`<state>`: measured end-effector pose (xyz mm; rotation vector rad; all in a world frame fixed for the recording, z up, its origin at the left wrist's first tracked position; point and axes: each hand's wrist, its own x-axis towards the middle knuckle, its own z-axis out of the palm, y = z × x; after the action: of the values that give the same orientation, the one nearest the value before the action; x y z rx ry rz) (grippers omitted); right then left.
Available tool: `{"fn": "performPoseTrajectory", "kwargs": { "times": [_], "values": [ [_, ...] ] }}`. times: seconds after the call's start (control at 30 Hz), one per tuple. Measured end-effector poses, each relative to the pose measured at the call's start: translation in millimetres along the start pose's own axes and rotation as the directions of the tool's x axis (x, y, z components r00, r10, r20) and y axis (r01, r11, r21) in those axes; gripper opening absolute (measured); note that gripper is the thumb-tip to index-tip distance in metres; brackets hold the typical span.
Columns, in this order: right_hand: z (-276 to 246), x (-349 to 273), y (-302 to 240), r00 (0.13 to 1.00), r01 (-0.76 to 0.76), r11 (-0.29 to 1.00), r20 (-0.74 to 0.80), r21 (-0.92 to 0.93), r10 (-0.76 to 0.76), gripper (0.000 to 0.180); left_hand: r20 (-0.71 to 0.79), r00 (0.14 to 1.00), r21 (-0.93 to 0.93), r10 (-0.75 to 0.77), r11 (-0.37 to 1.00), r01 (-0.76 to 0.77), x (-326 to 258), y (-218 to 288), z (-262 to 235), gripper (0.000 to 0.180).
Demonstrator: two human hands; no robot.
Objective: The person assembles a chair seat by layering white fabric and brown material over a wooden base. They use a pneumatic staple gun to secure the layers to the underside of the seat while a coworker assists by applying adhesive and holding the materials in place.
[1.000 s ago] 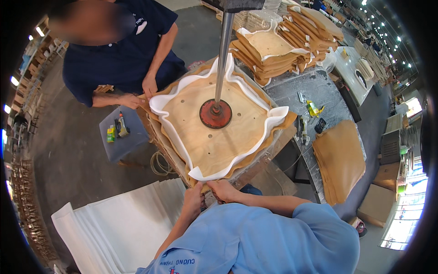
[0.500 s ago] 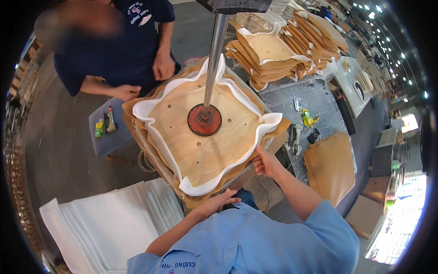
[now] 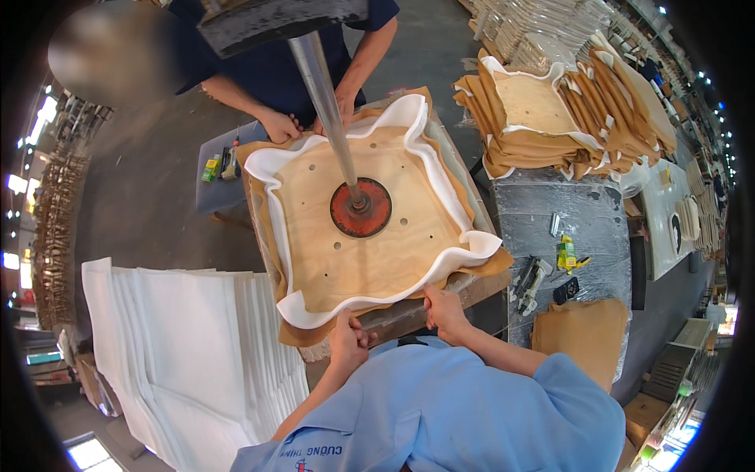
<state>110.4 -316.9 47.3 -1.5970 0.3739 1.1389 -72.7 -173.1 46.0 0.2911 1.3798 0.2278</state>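
Observation:
A square plywood panel (image 3: 314,267) with small holes lies in the middle. A wavy white foam sheet (image 3: 287,244) rises around its edges, with a tan upholstery cover (image 3: 297,337) outside it. A round red press foot (image 3: 370,224) on a metal rod (image 3: 326,102) bears down on the panel's centre. At the near edge, my left hand (image 3: 348,344) has its fingers curled, pinching the cover's rim near the left corner. My right hand (image 3: 446,315) is closed on the same rim further right; the fingertips are partly hidden.
Across the panel, another person's hands (image 3: 281,126) are at the far edge. A stack of padded panels (image 3: 543,141) stands far right, on a plastic-wrapped table (image 3: 543,212) with tools (image 3: 535,283) and tan sheets (image 3: 586,334). White foam sheets (image 3: 189,346) are piled at left.
My right hand has moved left along the near edge and my left hand has risen to the rim. The other person's hands have come to the far edge. The view has shifted.

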Motion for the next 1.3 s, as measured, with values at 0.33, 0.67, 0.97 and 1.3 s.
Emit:
{"fn": "performPoseTrajectory", "kwargs": {
  "times": [0.33, 0.67, 0.97, 1.3],
  "values": [
    [-55, 1, -33, 0.958, -0.257, 0.964, 0.116, -0.073, 0.264, 0.082, 0.037, 0.998, 0.07, -0.049, 0.996, 0.046, -3, 1, -43, 0.061],
    [-68, 28, -47, 0.981, -0.181, 0.976, -0.044, 0.122, 0.187, 0.05, -0.027, 0.999, 0.122, 0.038, 0.992, -0.034, 8, 42, -35, 0.053],
    [-66, 11, -26, 0.996, -0.041, 0.996, -0.081, 0.073, 0.047, 0.054, 0.144, 0.989, 0.152, -0.038, 0.988, 0.015, -5, 51, -46, 0.05],
    [-83, 2, -23, 0.985, 0.08, 0.992, 0.144, 0.094, -0.093, 0.041, 0.196, 0.979, 0.339, 0.055, 0.933, -0.12, -3, 53, -56, 0.046]
  ]
}}
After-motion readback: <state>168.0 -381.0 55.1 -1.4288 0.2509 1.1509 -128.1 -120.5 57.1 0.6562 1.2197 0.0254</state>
